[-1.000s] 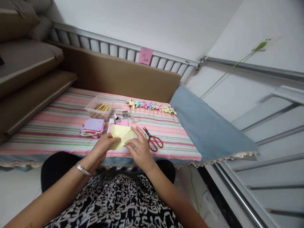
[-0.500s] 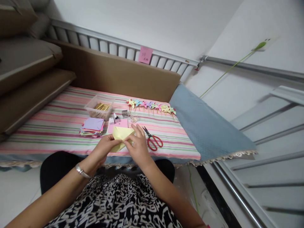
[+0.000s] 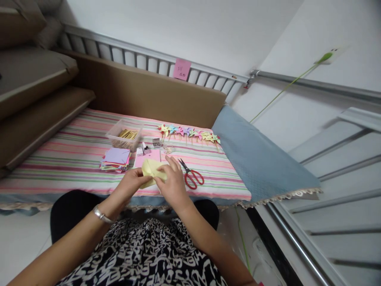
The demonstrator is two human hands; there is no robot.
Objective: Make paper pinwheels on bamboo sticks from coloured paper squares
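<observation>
Between both hands is a sheet of yellow paper (image 3: 151, 167), its corners curled in toward the middle. My left hand (image 3: 131, 183) pinches its left side, thumb on top. My right hand (image 3: 172, 178) grips the right side, with thumb and index near the centre and the other fingers raised. A pink square of paper (image 3: 153, 154) lies just beyond the yellow sheet. Red-handled scissors (image 3: 192, 177) rest on the cloth to the right of my right hand. A stack of coloured paper squares (image 3: 116, 157) is on the left.
A clear plastic box (image 3: 125, 135) holds several thin wooden sticks. Small open boxes (image 3: 156, 142) stand beside it. A row of finished paper pinwheels (image 3: 190, 132) lies toward the back. A brown board (image 3: 143, 89) rises behind the striped cloth (image 3: 74, 159); a pink note (image 3: 181, 69) hangs above.
The yellow paper's corners have curled further inward toward the centre under my fingers. Both hands stay in nearly the same place; everything else is unchanged.
</observation>
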